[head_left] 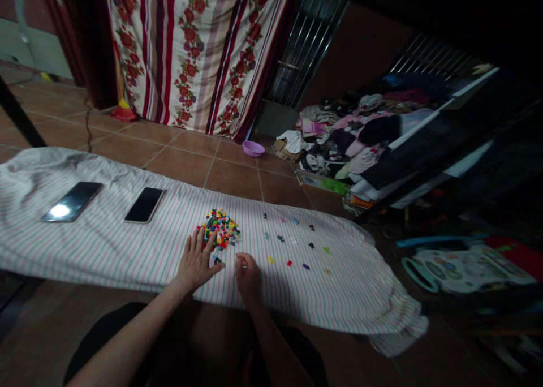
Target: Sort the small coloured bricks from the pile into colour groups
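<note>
A heap of small beads in many colours [219, 231] lies on a striped cloth [106, 245] over a low table. My left hand [195, 262] lies flat and open on the cloth, its fingertips touching the near edge of the heap. Just right of it, my right hand [247, 272] rests with fingers curled together in a pinch, but what it holds is too small to see. Several single beads [292, 241] lie scattered and spaced apart on the cloth to the right of the heap.
Two dark phones [73, 201] [145, 205] lie on the cloth at the left. Beyond are a tiled floor, a flowered curtain [195, 53], a purple bowl [253, 148], a pile of clothes [352, 138] and a toy [462, 265] at the right.
</note>
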The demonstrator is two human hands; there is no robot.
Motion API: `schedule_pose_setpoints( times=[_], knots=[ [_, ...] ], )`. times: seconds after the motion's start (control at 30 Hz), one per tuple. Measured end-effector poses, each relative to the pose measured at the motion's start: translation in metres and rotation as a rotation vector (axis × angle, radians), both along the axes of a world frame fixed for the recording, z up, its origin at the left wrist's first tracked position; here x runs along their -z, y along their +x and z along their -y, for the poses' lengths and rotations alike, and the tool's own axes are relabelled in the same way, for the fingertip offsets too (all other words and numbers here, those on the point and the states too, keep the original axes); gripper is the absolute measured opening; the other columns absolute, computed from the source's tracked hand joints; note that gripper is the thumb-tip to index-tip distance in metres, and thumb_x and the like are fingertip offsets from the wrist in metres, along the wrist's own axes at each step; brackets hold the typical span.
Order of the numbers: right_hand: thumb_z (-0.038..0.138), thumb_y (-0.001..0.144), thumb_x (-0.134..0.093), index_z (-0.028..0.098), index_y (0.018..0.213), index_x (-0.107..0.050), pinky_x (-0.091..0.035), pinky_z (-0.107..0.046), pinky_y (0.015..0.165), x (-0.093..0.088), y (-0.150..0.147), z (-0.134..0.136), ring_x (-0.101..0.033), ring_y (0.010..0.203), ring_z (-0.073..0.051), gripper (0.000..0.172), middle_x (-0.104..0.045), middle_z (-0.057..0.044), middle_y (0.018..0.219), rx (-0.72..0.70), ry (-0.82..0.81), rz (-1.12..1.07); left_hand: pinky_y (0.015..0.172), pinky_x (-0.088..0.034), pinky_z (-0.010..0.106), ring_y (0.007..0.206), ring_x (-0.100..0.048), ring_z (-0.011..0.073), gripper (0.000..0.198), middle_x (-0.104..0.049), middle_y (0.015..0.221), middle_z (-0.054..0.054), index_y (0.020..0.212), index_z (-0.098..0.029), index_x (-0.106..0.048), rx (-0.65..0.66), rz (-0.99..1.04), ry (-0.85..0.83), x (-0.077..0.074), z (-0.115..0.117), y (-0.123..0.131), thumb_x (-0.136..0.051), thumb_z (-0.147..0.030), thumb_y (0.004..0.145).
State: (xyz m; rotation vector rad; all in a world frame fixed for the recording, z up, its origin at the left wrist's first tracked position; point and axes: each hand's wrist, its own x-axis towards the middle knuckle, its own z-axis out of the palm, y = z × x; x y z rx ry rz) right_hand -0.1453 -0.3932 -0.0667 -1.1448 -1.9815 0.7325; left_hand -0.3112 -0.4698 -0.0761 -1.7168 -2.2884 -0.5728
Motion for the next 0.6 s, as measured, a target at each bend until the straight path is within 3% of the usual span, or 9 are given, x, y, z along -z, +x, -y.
schedule_pose_setpoints(
  times=[0.1, 0.2, 0.4, 0.5, 0.6],
  knots=[
    [0.036, 0.086, -0.041, 0.019, 0.093, -0.066, -0.053, -0.030, 0.071, 0.001, 0.000, -0.001, -0.066, 0.078, -0.019, 0.032, -0.070, -0.006, 0.084, 0.009, -0.031, -0.008, 0.108, -0.032, 0.053, 0.143, -0.020, 0.0400, 0.077, -0.025, 0.154, 0.021, 0.147, -0.017, -0.031, 0.017, -0.009, 0.083, 0.002, -0.013, 0.003, -0.052, -0.057, 0.085],
    [0.038, 0.086, -0.041, 0.020, 0.093, -0.068, -0.053, -0.027, 0.064, 0.002, 0.000, -0.003, -0.066, 0.074, -0.018, 0.033, -0.069, -0.005, 0.080, 0.009, -0.067, -0.012, 0.109, -0.034, 0.051, 0.144, -0.018, 0.0363, 0.063, -0.025, 0.155, 0.018, 0.147, -0.018, -0.031, 0.132, -0.023, 0.133, 0.004, -0.030, 0.001, -0.043, -0.046, 0.093],
    [0.040, 0.086, -0.041, 0.020, 0.094, -0.068, -0.053, -0.026, 0.060, 0.003, 0.001, -0.005, -0.066, 0.071, -0.017, 0.035, -0.069, -0.005, 0.077, -0.004, -0.099, -0.020, 0.109, -0.034, 0.054, 0.144, -0.019, 0.0317, 0.053, -0.031, 0.153, 0.016, 0.147, -0.018, -0.030, 0.261, -0.020, 0.159, -0.001, -0.053, -0.012, -0.034, -0.037, 0.097],
    [0.040, 0.086, -0.041, 0.020, 0.094, -0.068, -0.054, -0.026, 0.060, 0.003, 0.002, -0.005, -0.066, 0.072, -0.018, 0.035, -0.069, -0.005, 0.078, -0.001, -0.118, -0.023, 0.110, -0.032, 0.054, 0.144, -0.022, 0.0309, 0.053, -0.037, 0.150, 0.015, 0.146, -0.017, -0.033, 0.147, -0.017, 0.163, -0.002, -0.044, -0.023, -0.033, -0.037, 0.097],
    [0.040, 0.086, -0.042, 0.019, 0.094, -0.068, -0.054, -0.026, 0.060, 0.003, 0.002, -0.005, -0.066, 0.071, -0.017, 0.034, -0.070, -0.005, 0.079, -0.008, -0.137, -0.031, 0.110, -0.031, 0.053, 0.143, -0.023, 0.0346, 0.064, -0.038, 0.147, 0.022, 0.144, -0.008, -0.035, 0.020, -0.040, 0.145, 0.002, -0.027, -0.031, -0.037, -0.047, 0.094]
  ],
)
